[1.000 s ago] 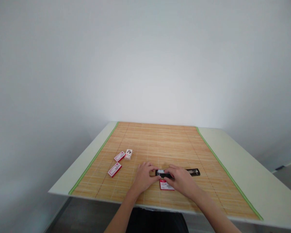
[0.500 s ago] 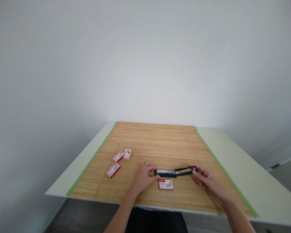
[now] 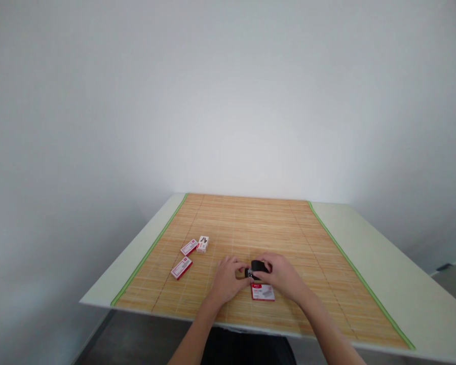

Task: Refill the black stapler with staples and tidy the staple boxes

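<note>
stapler [image 3: 255, 268] first: in the head view, the only view we have, it is a small black thing lying on the bamboo mat [image 3: 251, 223] near the front edge of the table [image 3: 383, 274], and only its left end and a dark top part show between our two hands. our left hand [image 3: 228, 278] rests on the mat at the stapler's left end, fingers curled toward it and fingertips touching it. our right hand [image 3: 283, 276] lies over the stapler's right part from above, fingers bent down around it, so we see it closed on the black body; how much of the stapler sits under the palm we cannot tell.

just in front of the stapler, touching or nearly touching the right hand's lower edge, a red and white staple box [image 3: 263, 292] lies flat on the mat. off to the left, well apart from the hands, lie three more small boxes: a red and white box [image 3: 181, 267] nearest the front, another red and white box [image 3: 189, 247] behind it, and a white box with a dark mark [image 3: 202, 243] just beside that one. the mat has green edge strips along both long sides and covers the middle of the pale table, with a plain white wall [image 3: 228, 91] behind.
</note>
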The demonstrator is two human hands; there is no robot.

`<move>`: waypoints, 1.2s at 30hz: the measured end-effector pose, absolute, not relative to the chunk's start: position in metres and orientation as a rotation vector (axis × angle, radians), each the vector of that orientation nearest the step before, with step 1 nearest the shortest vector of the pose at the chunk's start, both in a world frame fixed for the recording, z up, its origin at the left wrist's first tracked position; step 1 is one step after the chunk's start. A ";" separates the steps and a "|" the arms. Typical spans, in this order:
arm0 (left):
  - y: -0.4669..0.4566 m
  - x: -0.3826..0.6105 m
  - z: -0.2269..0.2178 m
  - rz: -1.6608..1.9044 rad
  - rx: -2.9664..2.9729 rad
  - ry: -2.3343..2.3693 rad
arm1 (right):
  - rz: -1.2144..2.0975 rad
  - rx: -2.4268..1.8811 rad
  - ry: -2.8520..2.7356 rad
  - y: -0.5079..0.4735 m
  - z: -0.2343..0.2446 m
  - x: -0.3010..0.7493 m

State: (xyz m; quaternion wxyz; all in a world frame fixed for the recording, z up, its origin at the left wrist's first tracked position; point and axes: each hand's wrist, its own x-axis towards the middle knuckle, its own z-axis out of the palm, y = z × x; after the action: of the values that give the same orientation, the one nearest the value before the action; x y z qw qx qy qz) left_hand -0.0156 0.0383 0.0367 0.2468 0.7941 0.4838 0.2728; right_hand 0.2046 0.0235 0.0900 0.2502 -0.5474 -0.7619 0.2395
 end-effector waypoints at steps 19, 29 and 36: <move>0.026 -0.013 0.047 0.862 2.142 1.280 | 0.822 -1.564 -1.535 0.005 0.050 0.256; 0.000 0.011 0.057 0.648 2.394 1.047 | 1.017 -1.420 -1.150 -0.015 0.028 0.241; -0.002 -0.010 0.051 0.677 2.251 1.294 | 1.026 -1.424 -1.164 -0.020 0.037 0.240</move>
State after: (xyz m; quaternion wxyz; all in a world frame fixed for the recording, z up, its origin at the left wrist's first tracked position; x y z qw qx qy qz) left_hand -0.0104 -0.0016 0.0509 0.2271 0.8170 0.4697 0.2456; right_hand 0.2401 -0.0196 0.0372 0.4951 -0.5875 -0.4801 0.4234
